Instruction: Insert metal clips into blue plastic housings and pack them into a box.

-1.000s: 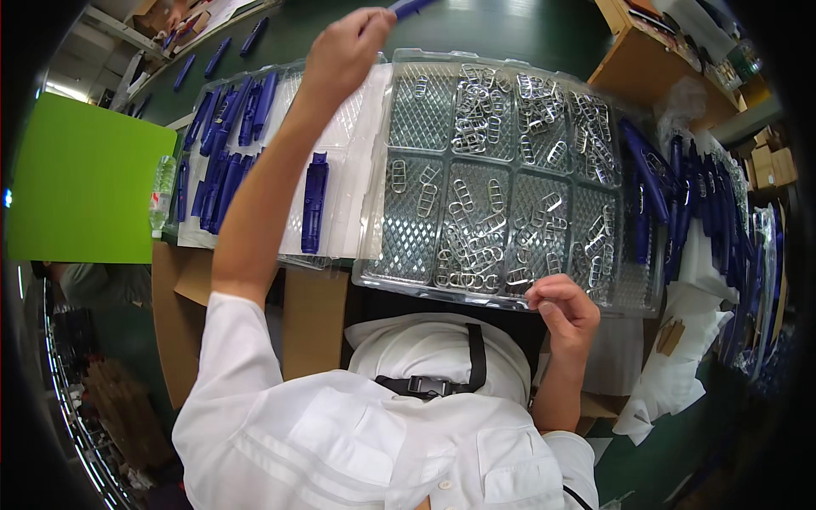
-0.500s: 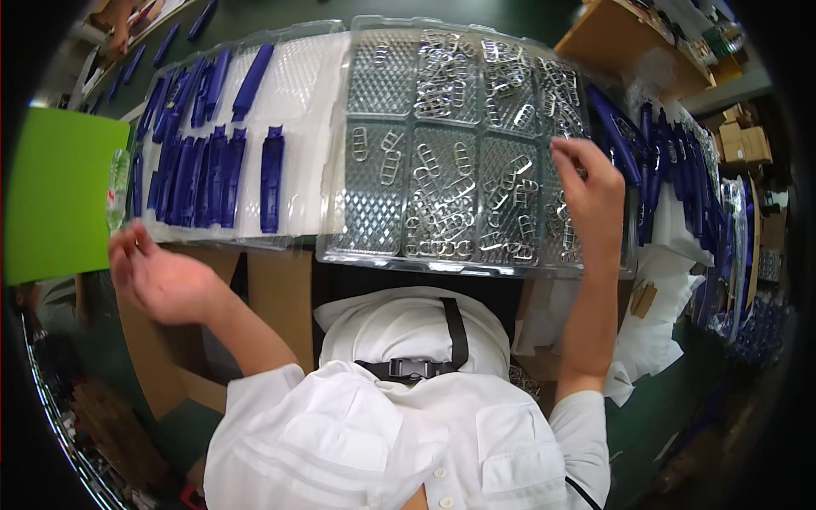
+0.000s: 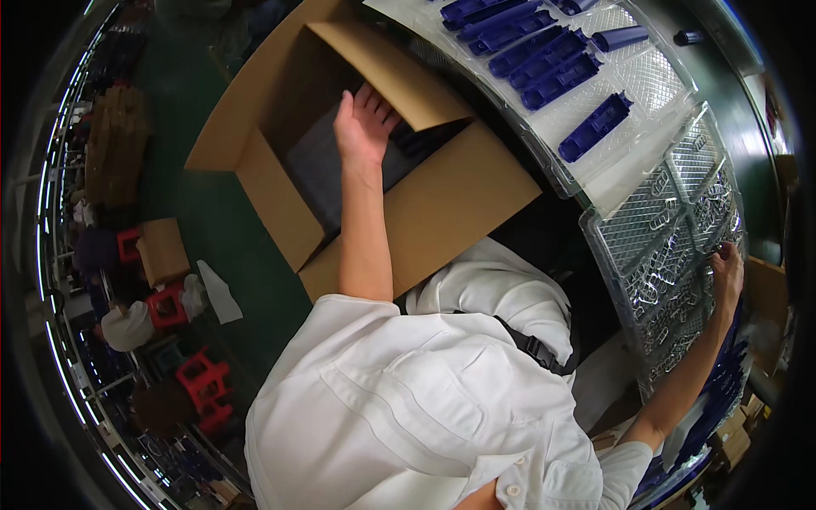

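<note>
Cardboard box [image 3: 442, 212], brown and open-topped, below the tabletop [image 3: 739, 59] edge; left hand [image 3: 364, 127] reaches in, fingers spread, gripping nothing.
Dark contents [image 3: 327, 166] look light. Right hand [image 3: 727, 263] rests fingertips on the clear, flexible plastic tray of metal clips [image 3: 671, 255]; grasp unclear. Blue plastic parts [image 3: 544, 59] crowd the rim.
</note>
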Demonstrator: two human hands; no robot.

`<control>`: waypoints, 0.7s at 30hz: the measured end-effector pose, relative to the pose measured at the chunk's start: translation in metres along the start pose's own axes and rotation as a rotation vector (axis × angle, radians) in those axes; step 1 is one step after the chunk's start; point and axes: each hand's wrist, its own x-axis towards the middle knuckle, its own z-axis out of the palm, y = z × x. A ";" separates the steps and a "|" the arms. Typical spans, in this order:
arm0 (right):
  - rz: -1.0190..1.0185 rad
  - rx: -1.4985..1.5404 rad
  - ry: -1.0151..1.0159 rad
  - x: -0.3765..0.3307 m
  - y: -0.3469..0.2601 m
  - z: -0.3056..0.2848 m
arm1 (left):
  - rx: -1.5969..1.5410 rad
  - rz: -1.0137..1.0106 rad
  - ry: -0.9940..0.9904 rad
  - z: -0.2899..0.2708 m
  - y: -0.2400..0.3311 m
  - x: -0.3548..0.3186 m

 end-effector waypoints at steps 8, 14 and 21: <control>0.267 0.598 0.264 -0.100 -0.044 -0.038 | 0.770 -0.022 -0.094 -0.009 -0.027 0.102; 0.430 0.775 0.325 -0.204 -0.095 -0.030 | 0.993 0.034 -0.191 -0.045 -0.051 0.052; 0.470 0.848 0.383 -0.249 -0.111 -0.011 | 1.249 0.180 -0.258 -0.059 -0.080 0.104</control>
